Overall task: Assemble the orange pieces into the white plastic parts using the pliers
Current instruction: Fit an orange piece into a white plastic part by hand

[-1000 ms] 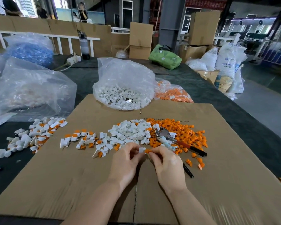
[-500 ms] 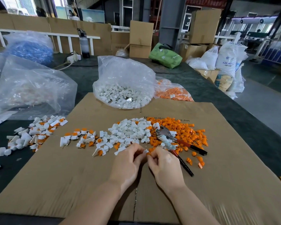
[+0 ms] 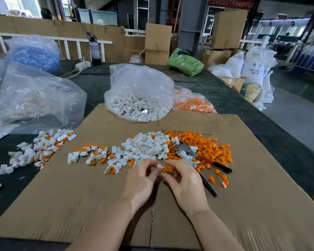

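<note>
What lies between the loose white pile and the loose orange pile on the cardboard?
In the head view the white pile and orange pile run into each other. The pliers' metal head lies on the seam, handles trailing toward the right hand.

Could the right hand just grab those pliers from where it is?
Probably yes. The pliers lie bare on the orange pile just past the right hand, nothing covering them. But that hand now pinches an orange piece, which it must free first.
</note>
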